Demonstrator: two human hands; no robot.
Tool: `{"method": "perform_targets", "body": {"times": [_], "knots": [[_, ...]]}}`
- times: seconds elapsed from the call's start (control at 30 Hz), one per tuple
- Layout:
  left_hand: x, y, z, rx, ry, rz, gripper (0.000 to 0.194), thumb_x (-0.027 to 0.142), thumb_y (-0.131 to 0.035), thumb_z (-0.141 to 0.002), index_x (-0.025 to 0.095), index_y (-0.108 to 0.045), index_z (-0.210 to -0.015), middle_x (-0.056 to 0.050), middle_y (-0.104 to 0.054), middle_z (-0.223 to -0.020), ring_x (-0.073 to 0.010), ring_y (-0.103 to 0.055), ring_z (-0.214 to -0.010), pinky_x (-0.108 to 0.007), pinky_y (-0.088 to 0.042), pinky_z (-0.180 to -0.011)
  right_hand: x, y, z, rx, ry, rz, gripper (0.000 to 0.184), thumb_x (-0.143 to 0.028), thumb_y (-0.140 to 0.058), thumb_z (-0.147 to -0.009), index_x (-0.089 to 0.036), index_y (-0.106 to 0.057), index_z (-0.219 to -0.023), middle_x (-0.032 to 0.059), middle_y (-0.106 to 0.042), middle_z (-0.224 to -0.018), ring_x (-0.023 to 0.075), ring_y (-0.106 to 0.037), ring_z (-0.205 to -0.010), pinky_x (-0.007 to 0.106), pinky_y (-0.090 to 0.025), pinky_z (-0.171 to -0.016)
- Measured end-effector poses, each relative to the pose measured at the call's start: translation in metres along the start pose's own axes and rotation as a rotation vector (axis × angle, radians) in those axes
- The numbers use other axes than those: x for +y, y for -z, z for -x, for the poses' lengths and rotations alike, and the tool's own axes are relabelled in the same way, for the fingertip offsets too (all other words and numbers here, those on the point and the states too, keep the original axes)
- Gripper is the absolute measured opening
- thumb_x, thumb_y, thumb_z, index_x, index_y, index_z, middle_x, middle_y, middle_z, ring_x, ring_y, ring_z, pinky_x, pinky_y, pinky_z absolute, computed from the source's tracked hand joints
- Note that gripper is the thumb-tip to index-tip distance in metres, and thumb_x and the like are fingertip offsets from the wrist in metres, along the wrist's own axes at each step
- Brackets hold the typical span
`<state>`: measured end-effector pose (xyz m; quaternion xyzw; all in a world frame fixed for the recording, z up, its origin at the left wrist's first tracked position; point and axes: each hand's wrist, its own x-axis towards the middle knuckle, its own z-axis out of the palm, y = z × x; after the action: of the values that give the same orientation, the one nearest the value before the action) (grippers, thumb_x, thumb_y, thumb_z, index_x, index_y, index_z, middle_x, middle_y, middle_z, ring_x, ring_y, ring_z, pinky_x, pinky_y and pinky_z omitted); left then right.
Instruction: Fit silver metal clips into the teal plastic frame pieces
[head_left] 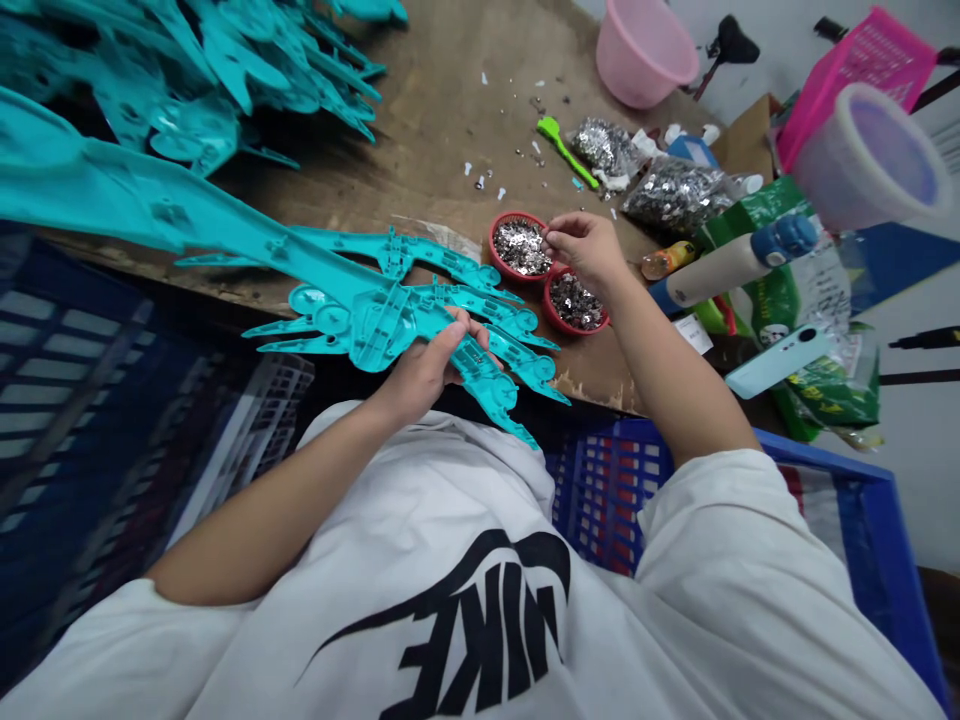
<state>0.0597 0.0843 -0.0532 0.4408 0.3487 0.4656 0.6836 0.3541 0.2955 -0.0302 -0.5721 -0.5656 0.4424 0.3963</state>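
While the head camera looks down past a white shirt (pixel 465 560), the left hand (pixel 424 370) sits at 6 o'clock with its fingers (pixel 466 335) clamped around a teal plastic frame (pixel 375 320), whose long arm reaches to 9 o'clock over the tabletop (pixel 450 130) edge. The right hand (pixel 589 250) has its fingertips (pixel 551 240) pinched together over the rim of the upper of two red dishes (pixel 521 245); anything between them is too small to tell. Silver bits (pixel 574 303) fill both dishes. More teal frames (pixel 187 80) pile at 10 o'clock. A green scoop (pixel 566 150) and bags of silver bits (pixel 675 195) lie at 1 o'clock, beside a pink basin (pixel 645 50). A white tube (pixel 731 265) lies at 2 o'clock, a phone (pixel 776 360) at 3, and a blue crate (pixel 825 490) at 4.
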Motion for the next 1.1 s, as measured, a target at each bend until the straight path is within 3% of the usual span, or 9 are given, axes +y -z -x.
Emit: {"method": "perform_targets", "body": {"times": [0.17,0.37,0.47,0.63,0.83,0.93,1.1], "knots": [[-0.002,-0.008,-0.005,-0.03,0.023,0.116,0.07,0.092,-0.089,-0.095,0.027,-0.064,-0.106,-0.005,-0.083,-0.12,-0.0298,-0.09,-0.097,-0.033,-0.07,-0.063,-0.013,0.007,0.03,-0.087,0.025,-0.183,0.04,-0.006,-0.102,-0.083,-0.025,-0.074,-0.104,-0.0017,-0.08,-0.1,0.0164,-0.081,-0.092,0.034,-0.075,-0.094],[-0.002,-0.031,-0.025,-0.023,-0.036,0.123,0.078,0.084,-0.107,-0.084,0.027,-0.061,-0.109,0.0,-0.078,-0.105,-0.0245,-0.088,-0.085,-0.027,-0.064,-0.061,-0.04,0.004,0.084,-0.227,0.049,-0.336,0.055,-0.023,-0.115,-0.069,-0.026,-0.076,-0.106,-0.0042,-0.076,-0.094,0.0178,-0.082,-0.09,0.032,-0.074,-0.087],[0.0,-0.045,-0.035,-0.044,-0.088,0.145,0.078,0.085,-0.108,-0.085,0.027,-0.062,-0.108,0.001,-0.075,-0.101,-0.0225,-0.086,-0.083,-0.026,-0.063,-0.062,-0.055,-0.002,0.12,-0.29,0.068,-0.366,0.055,-0.032,-0.118,-0.071,-0.026,-0.077,-0.107,-0.0042,-0.075,-0.093,0.0176,-0.081,-0.088,0.033,-0.074,-0.087],[-0.009,-0.057,-0.039,-0.051,-0.134,0.107,0.08,0.09,-0.108,-0.083,0.027,-0.064,-0.103,0.002,-0.067,-0.091,-0.0152,-0.068,-0.071,-0.023,-0.052,-0.056,-0.064,-0.015,0.169,-0.394,0.094,-0.356,0.053,-0.043,-0.121,-0.074,-0.023,-0.076,-0.094,-0.0014,-0.079,-0.092,0.0167,-0.08,-0.086,0.03,-0.071,-0.083],[-0.033,-0.051,-0.031,-0.048,-0.15,0.055,0.074,0.092,-0.102,-0.09,0.026,-0.072,-0.107,0.0,-0.068,-0.096,-0.0136,-0.063,-0.071,-0.024,-0.05,-0.056,-0.067,-0.019,0.187,-0.352,0.224,-0.343,0.047,-0.04,-0.119,-0.078,-0.023,-0.075,-0.082,0.0007,-0.077,-0.089,0.0187,-0.08,-0.092,0.032,-0.072,-0.089],[-0.035,-0.049,-0.027,-0.037,-0.159,0.055,0.071,0.091,-0.1,-0.094,0.027,-0.072,-0.11,-0.001,-0.074,-0.102,-0.0162,-0.071,-0.078,-0.026,-0.054,-0.06,-0.071,-0.02,0.19,-0.373,0.241,-0.357,0.041,-0.034,-0.115,-0.08,-0.023,-0.075,-0.082,0.0006,-0.077,-0.09,0.0162,-0.074,-0.084,0.029,-0.069,-0.08],[-0.029,-0.059,-0.022,-0.004,-0.077,0.097,0.085,0.098,-0.106,-0.078,0.028,-0.07,-0.11,-0.005,-0.083,-0.103,-0.0289,-0.088,-0.097,-0.031,-0.061,-0.066,-0.067,-0.03,0.197,-0.35,0.292,-0.386,0.03,-0.029,-0.106,-0.085,-0.023,-0.076,-0.087,0.0025,-0.078,-0.1,0.0152,-0.071,-0.086,0.024,-0.061,-0.069]]}}
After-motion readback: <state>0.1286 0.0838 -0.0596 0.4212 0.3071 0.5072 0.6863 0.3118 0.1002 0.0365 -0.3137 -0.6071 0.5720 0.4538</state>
